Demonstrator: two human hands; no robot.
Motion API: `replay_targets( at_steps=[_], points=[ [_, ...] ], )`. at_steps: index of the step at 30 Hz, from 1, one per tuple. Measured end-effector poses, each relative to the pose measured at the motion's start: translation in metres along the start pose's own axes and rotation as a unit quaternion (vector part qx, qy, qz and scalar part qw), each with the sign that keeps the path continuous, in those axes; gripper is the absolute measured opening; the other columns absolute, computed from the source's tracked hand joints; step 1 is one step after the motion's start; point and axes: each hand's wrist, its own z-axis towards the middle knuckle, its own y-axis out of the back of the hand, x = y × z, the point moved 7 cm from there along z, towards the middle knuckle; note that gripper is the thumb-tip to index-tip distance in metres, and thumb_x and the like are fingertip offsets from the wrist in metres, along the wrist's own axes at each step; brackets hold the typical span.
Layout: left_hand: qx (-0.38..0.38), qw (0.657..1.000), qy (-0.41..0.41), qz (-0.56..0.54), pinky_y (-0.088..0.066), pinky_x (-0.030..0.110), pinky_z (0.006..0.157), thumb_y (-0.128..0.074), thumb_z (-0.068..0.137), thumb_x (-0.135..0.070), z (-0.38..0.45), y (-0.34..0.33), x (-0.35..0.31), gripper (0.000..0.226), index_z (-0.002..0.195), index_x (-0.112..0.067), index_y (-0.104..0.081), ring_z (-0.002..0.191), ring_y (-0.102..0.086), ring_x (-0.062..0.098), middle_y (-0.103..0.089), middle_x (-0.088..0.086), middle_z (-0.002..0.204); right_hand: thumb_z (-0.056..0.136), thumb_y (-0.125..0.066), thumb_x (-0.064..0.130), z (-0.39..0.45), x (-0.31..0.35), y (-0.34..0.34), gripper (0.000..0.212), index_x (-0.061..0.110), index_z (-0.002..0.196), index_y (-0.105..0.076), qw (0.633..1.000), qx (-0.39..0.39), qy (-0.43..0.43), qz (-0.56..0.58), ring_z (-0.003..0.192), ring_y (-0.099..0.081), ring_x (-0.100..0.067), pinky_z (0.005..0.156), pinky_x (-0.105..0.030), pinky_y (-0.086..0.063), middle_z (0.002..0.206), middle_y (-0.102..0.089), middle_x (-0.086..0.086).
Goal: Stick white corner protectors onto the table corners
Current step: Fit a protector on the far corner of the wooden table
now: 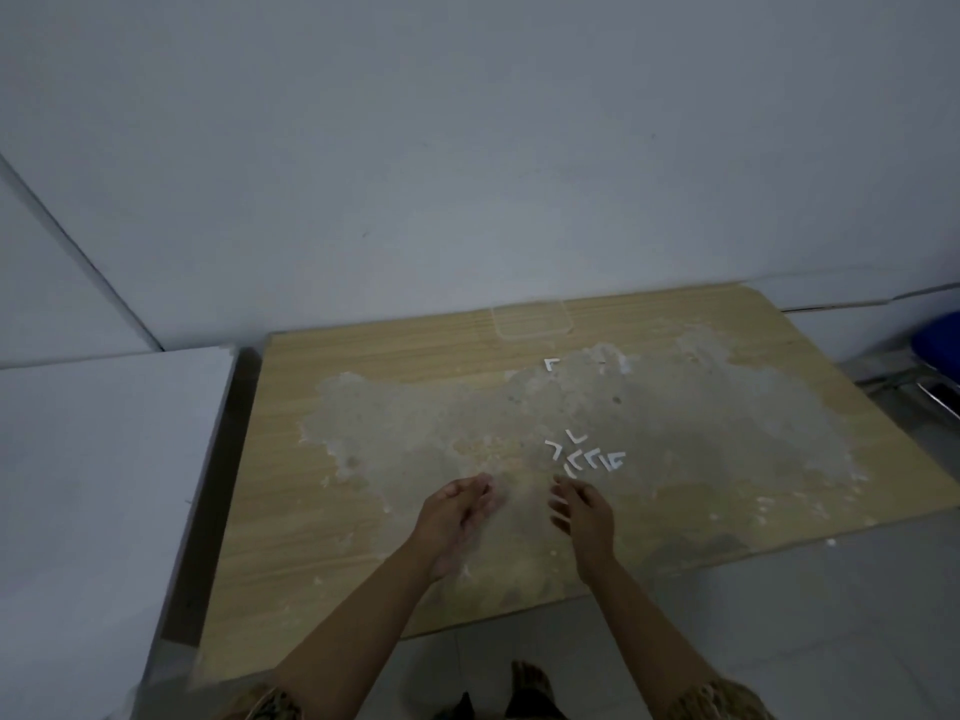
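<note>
Several small white L-shaped corner protectors (584,456) lie in a loose cluster near the middle of a worn wooden table (374,574). One more white protector (551,364) lies alone farther back. My left hand (457,517) hovers over the tabletop with relaxed, slightly curled fingers and holds nothing. My right hand (582,511) is just below the cluster, its fingertips close to the nearest protector, fingers loosely spread and empty.
A clear plastic container (531,320) sits at the table's far edge against the grey wall. A white surface (98,485) adjoins the table on the left. A blue chair (937,350) stands at the right. The tabletop has a large pale scuffed patch.
</note>
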Motion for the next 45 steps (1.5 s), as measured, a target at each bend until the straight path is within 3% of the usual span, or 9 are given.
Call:
replay_targets(
  at_steps=[3, 7, 16, 21, 27, 34, 40, 43, 45],
  points=[
    [-0.013, 0.999, 0.006, 0.031, -0.053, 0.019, 0.065, -0.065, 0.086, -0.021, 0.006, -0.006, 0.007, 0.020, 0.074, -0.006, -0.059, 0.062, -0.066, 0.007, -0.067, 0.001, 0.064, 0.094, -0.059, 0.018, -0.033, 0.027, -0.018, 0.015, 0.011, 0.097, -0.072, 0.993, 0.108, 0.040, -0.011, 0.076, -0.068, -0.020, 0.066, -0.030, -0.054, 0.089, -0.073, -0.007],
    [0.024, 0.999, 0.014, 0.021, -0.056, 0.016, 0.068, -0.060, 0.091, -0.015, 0.009, -0.032, 0.023, 0.024, 0.070, -0.006, -0.052, 0.070, -0.070, 0.007, -0.068, 0.005, 0.071, 0.088, -0.068, 0.021, -0.058, 0.047, -0.013, 0.012, 0.012, 0.093, -0.073, 0.981, 0.147, 0.099, -0.081, 0.076, -0.069, -0.020, 0.065, -0.030, -0.056, 0.084, -0.073, -0.007],
    [0.111, 0.988, 0.060, 0.089, -0.056, 0.021, 0.061, -0.059, 0.091, -0.015, 0.004, -0.120, 0.081, 0.024, 0.070, -0.004, -0.054, 0.071, -0.069, 0.015, -0.065, 0.010, 0.072, 0.086, -0.070, 0.015, -0.067, 0.067, 0.085, 0.009, 0.008, 0.091, -0.072, 0.989, 0.044, 0.125, -0.065, 0.079, -0.070, -0.024, 0.072, -0.036, -0.058, 0.084, -0.073, -0.010],
    [0.143, 0.971, 0.073, 0.175, -0.046, 0.024, 0.056, -0.066, 0.087, -0.025, 0.000, -0.184, 0.115, 0.029, 0.067, -0.009, -0.052, 0.057, -0.055, 0.014, -0.056, 0.002, 0.060, 0.087, -0.068, 0.015, -0.058, 0.082, 0.158, 0.004, 0.014, 0.089, -0.072, 0.988, -0.007, 0.135, -0.080, 0.080, -0.070, -0.020, 0.073, -0.033, -0.059, 0.082, -0.073, -0.003],
    [0.165, 0.954, 0.073, 0.238, -0.041, 0.022, 0.050, -0.066, 0.086, -0.015, 0.001, -0.271, 0.175, 0.010, 0.094, -0.009, -0.067, 0.046, -0.050, 0.011, -0.065, 0.004, 0.080, 0.088, -0.068, 0.023, -0.039, 0.100, 0.265, 0.004, 0.022, 0.090, -0.071, 0.980, -0.029, 0.147, -0.130, 0.081, -0.068, -0.010, 0.073, -0.027, -0.058, 0.083, -0.072, 0.004],
    [0.182, 0.953, 0.051, 0.236, -0.042, 0.028, 0.059, -0.075, 0.075, -0.033, -0.009, -0.388, 0.267, 0.023, 0.084, -0.012, -0.070, 0.069, -0.051, 0.020, -0.059, 0.010, 0.083, 0.089, -0.067, 0.021, -0.005, 0.120, 0.407, 0.003, 0.019, 0.088, -0.069, 0.977, -0.037, 0.151, -0.149, 0.074, -0.069, -0.015, 0.067, -0.028, -0.058, 0.079, -0.070, -0.001],
    [0.199, 0.947, 0.058, 0.247, -0.047, 0.029, 0.063, -0.076, 0.065, -0.041, -0.008, -0.478, 0.319, 0.039, 0.086, -0.009, -0.068, 0.068, -0.054, 0.020, -0.064, 0.005, 0.078, 0.090, -0.065, 0.020, 0.021, 0.141, 0.505, 0.008, 0.018, 0.084, -0.069, 0.980, -0.095, 0.127, -0.118, 0.074, -0.068, -0.019, 0.066, -0.032, -0.059, 0.079, -0.070, -0.001],
    [0.223, 0.936, 0.059, 0.266, -0.044, 0.026, 0.057, -0.071, 0.077, -0.038, 0.001, -0.521, 0.339, 0.033, 0.089, -0.007, -0.065, 0.052, -0.050, 0.012, -0.061, -0.005, 0.063, 0.090, -0.065, 0.020, 0.043, 0.147, 0.544, 0.007, 0.013, 0.088, -0.069, 0.982, -0.132, 0.109, -0.080, 0.076, -0.068, -0.021, 0.068, -0.033, -0.059, 0.082, -0.069, -0.005],
    [0.218, 0.934, 0.061, 0.278, -0.043, 0.021, 0.051, -0.067, 0.085, -0.033, 0.014, -0.547, 0.349, 0.026, 0.092, -0.007, -0.065, 0.046, -0.050, 0.007, -0.064, -0.005, 0.069, 0.089, -0.066, 0.019, 0.063, 0.150, 0.567, 0.008, 0.011, 0.091, -0.068, 0.983, -0.150, 0.096, -0.052, 0.077, -0.068, -0.022, 0.069, -0.034, -0.059, 0.084, -0.069, -0.007]
  ],
)
